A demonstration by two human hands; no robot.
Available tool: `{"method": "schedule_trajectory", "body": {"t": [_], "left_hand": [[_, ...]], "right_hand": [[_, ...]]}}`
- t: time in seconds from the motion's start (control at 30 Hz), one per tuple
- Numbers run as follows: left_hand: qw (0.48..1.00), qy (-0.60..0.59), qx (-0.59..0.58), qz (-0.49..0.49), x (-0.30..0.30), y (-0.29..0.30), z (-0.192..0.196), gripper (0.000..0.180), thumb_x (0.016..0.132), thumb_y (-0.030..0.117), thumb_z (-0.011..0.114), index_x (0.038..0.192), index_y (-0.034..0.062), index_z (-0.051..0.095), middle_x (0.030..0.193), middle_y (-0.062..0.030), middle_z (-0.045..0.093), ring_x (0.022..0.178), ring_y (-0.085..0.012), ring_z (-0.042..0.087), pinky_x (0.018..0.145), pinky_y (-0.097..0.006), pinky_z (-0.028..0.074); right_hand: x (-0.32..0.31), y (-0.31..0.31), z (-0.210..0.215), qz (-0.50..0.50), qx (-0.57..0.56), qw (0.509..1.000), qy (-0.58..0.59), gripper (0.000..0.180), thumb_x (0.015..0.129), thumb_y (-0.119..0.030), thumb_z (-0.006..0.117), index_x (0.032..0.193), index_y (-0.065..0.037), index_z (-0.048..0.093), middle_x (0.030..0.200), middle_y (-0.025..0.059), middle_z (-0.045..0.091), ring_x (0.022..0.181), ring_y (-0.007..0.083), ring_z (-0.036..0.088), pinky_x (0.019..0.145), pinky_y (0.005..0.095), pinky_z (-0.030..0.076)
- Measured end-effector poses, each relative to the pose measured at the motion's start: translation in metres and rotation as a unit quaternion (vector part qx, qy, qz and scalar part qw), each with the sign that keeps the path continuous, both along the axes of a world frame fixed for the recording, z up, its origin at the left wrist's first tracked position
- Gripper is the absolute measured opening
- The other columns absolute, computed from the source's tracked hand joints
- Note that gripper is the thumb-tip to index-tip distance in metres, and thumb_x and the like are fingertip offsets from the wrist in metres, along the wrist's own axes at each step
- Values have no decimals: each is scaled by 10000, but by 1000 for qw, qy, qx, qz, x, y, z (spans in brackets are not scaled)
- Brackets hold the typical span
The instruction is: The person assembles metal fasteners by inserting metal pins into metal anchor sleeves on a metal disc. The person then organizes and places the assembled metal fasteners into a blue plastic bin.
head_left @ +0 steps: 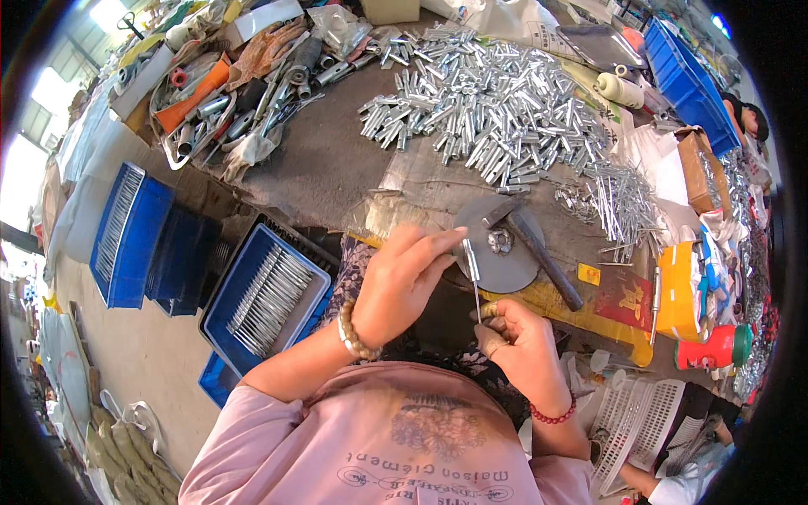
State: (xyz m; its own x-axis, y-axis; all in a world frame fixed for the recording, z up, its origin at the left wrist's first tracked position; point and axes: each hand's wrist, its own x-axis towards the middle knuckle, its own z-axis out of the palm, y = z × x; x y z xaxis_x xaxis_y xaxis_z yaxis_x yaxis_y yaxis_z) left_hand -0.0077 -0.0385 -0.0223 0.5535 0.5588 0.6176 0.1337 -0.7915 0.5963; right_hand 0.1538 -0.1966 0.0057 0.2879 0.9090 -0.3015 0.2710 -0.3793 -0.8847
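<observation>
My right hand (518,341) pinches the lower end of a thin metal rod (478,301), which stands nearly upright in front of me. A shiny metal sleeve (470,259) sits at the rod's upper end. My left hand (402,282) has its fingers stretched out, the index fingertip at the top of the sleeve. Just beyond lies a round grey plate (511,273) bearing a hammer (543,257) with a dark handle and a small cluster of shiny metal pieces (499,241). Farther back, a large heap of silvery metal sleeves (497,101) spreads over the worktable.
Thin metal pins (621,210) lie right of the heap. A yellow box (678,290) and a red jar (711,348) stand at the right. Left are blue crates (290,337) of metal parts; tools clutter the far left table. Another person's arm (640,480) shows lower right.
</observation>
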Motion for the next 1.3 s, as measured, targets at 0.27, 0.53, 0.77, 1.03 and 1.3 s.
{"method": "schedule_trajectory", "body": {"t": [0.27,0.53,0.77,1.03,1.3], "left_hand": [[826,-40,-558,-75,-6,-36,-2,583,1063,66,584,1600,108,360,1034,-54,712,694,-65,601,575,-207,504],[805,-137,-572,-76,-24,-34,-5,664,975,47,732,1544,77,391,974,-25,668,738,-54,579,598,-209,471],[855,-158,-480,120,-124,6,-53,521,944,34,722,1417,20,505,970,-45,709,881,-103,654,770,-263,531],[677,101,-428,590,-373,17,-160,413,793,91,786,1198,57,712,1093,-190,759,984,-276,753,851,-381,591],[586,123,-514,614,-397,27,-177,408,807,45,731,1213,19,711,895,-148,733,691,-208,715,569,-341,575]], "right_hand": [[-15,-5,1,-41,-34,978,203,178,954,31,674,1129,5,658,787,-33,624,687,12,534,611,203,432],[-39,3,-10,15,26,993,114,250,939,52,655,1184,3,642,865,16,658,735,62,583,699,240,507],[-26,5,-37,36,18,998,50,444,1017,-62,636,1453,-52,553,1081,31,639,794,73,600,701,209,502],[-20,14,-54,55,-14,996,66,386,1046,-79,619,1428,-43,575,1064,12,646,792,58,609,673,197,494],[-23,16,-58,67,-37,994,79,382,1048,-96,633,1421,-35,579,1064,17,644,788,55,610,667,190,495]]}}
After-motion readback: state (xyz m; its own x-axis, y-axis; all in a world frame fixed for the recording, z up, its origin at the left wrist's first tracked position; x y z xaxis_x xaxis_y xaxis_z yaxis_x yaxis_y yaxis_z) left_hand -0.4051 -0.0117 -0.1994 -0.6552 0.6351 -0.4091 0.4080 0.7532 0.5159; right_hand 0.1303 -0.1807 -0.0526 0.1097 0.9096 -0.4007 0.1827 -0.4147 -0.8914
